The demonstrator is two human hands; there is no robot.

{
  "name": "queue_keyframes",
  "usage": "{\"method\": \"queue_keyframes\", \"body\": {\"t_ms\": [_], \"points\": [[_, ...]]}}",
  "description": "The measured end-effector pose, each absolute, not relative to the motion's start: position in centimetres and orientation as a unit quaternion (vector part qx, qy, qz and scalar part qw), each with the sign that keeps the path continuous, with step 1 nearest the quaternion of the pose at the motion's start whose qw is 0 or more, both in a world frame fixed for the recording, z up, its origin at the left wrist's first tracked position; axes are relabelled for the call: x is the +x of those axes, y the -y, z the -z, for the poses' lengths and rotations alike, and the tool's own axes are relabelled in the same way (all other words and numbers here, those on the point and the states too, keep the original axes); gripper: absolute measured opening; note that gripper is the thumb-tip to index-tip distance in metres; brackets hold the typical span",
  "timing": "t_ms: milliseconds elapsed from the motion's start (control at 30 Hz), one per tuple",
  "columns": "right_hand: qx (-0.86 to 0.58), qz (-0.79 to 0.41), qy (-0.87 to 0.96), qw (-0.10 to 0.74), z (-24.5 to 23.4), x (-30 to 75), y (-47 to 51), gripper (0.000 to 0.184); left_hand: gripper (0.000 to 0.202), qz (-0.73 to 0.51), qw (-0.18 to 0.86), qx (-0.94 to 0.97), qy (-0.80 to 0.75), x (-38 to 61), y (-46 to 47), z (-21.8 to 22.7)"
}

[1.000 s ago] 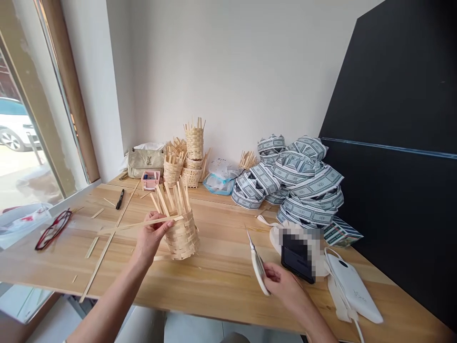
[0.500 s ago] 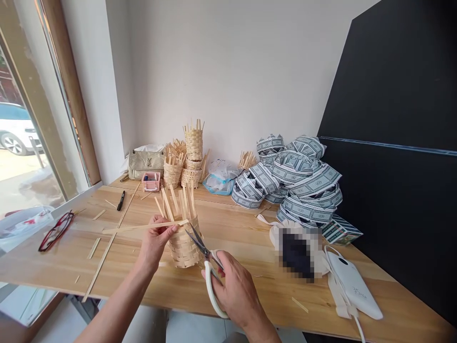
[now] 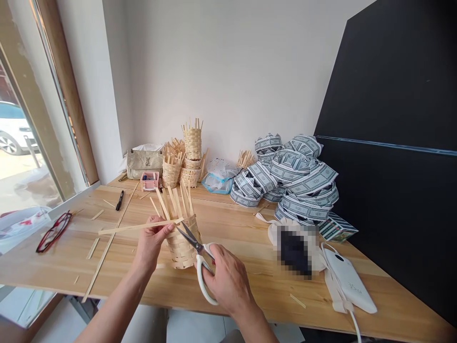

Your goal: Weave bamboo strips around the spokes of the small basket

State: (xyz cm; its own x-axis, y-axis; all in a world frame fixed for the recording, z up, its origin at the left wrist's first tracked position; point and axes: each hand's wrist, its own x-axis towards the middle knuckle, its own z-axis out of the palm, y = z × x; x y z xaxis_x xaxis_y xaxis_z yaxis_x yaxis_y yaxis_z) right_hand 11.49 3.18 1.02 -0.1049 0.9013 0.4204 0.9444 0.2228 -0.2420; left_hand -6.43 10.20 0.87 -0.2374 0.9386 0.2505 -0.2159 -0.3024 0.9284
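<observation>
In the head view, a woven basket [image 3: 181, 251] is seen at the near middle of the tabletop [image 3: 228, 221], its tall stakes [image 3: 163, 204] stood up from the rim; whether its base is rested on the wood or lifted cannot be told. By the left hand [image 3: 152, 243] — thumb and fingers brought together in a pinch — a flat strip [image 3: 121, 228] is gripped across the basket's front, near the rim. By the right hand [image 3: 228, 276] the scissors [image 3: 198, 247] are held, fingers curled about the white handles, blades parted, tips right beside the strip; whether contact is made cannot be told. The basket should be found light and springy, its stakes easily split if sharply bent; it is best taken by the weave, just below the rim. The strip, thin and probably smooth, is best pinched close to the weave — flat, not twisted. Beyond, other baskets [image 3: 193, 144] are stacked, and a pen [image 3: 119, 200] is laid at the left
</observation>
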Motion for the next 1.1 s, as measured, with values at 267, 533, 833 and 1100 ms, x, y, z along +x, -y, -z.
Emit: {"method": "queue_keyframes", "body": {"t_ms": [267,533,833,1100], "points": [[-0.612,0.079,0.742,0.261,-1.7,10.9,-3.8,0.01,0.029,-0.651,0.441,0.464,-0.409,-5.8,-9.5,-0.6],[-0.61,0.08,0.743,0.264,-2.2,10.9,-4.1,0.006,0.024,-0.629,0.451,0.484,-0.409,-5.1,-9.0,-0.7],[-0.614,0.075,0.75,0.237,-2.4,11.1,-3.9,0.011,0.025,-0.624,0.467,0.481,-0.401,-5.1,-8.8,-1.1],[-0.595,0.086,0.758,0.252,-2.0,11.2,-4.2,0.008,0.023,-0.617,0.463,0.492,-0.403,-5.4,-8.7,-0.9]]}}
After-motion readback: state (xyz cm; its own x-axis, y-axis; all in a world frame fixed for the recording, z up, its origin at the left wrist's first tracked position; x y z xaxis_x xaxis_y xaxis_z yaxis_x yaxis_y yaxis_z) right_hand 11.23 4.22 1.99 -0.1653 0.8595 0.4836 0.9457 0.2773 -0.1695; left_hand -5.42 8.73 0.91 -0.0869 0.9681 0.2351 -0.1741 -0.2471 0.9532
